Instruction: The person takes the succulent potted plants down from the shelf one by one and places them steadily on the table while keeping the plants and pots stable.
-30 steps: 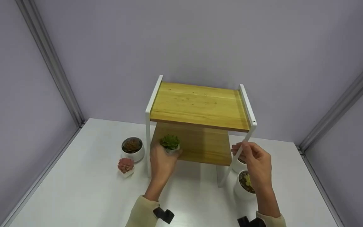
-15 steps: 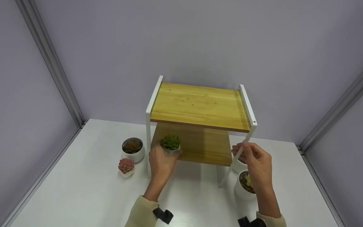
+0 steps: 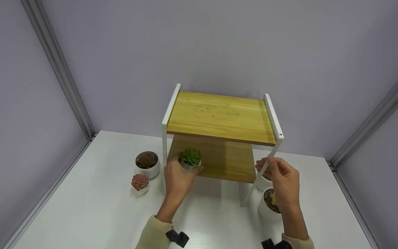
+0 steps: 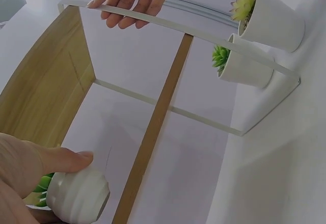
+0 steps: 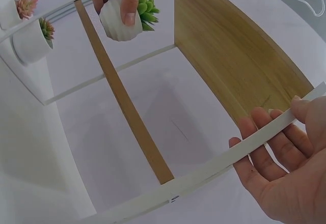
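My left hand (image 3: 179, 178) grips a small white ribbed pot (image 4: 81, 196) with a green succulent (image 3: 190, 156) in it. That pot is at the front left of a two-tier shelf, between the upper board (image 3: 223, 117) and the lower board (image 3: 228, 157). In both wrist views a narrow gap shows between the pot's base and the lower board's edge. My right hand (image 3: 283, 180) holds the shelf's white right front post (image 5: 249, 145), thumb on one side and fingers on the other.
Left of the shelf stand a white pot with a brownish plant (image 3: 147, 165) and a small pink succulent (image 3: 140, 182). To the right are two white pots, the nearer one holding a yellow-green plant (image 3: 271, 200). A wall (image 3: 219, 45) rises behind the white table (image 3: 92, 193).
The head view has shifted slightly, so everything appears a little further right. My left hand and the potted succulent have moved very slightly right; my right hand keeps its hold on the post.
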Available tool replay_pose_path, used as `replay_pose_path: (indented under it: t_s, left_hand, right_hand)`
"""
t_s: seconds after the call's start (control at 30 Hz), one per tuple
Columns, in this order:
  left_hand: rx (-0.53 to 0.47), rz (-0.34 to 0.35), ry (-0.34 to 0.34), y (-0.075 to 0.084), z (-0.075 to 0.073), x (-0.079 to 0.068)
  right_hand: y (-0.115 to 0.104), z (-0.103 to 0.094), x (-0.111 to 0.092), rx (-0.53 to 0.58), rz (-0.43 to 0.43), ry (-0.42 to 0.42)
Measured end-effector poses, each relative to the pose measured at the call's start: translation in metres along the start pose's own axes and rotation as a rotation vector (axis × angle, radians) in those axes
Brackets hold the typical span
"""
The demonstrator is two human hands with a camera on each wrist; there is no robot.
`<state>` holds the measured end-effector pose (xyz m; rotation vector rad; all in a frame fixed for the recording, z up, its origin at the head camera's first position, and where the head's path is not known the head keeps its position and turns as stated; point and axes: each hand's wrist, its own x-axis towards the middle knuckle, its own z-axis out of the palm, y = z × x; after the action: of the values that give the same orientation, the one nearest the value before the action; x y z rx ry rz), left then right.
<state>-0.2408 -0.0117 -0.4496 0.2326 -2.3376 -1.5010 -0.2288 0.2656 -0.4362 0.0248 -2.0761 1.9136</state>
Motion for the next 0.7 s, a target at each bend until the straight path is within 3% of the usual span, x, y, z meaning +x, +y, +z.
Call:
replay_pose_path:
  t_s: [0.7]
  left_hand:
    - [-0.052,0.067,-0.134,0.007,-0.029,-0.014]
  right_hand:
    - [-0.001,-0.001,0.0,-0.01,0.029,0.011]
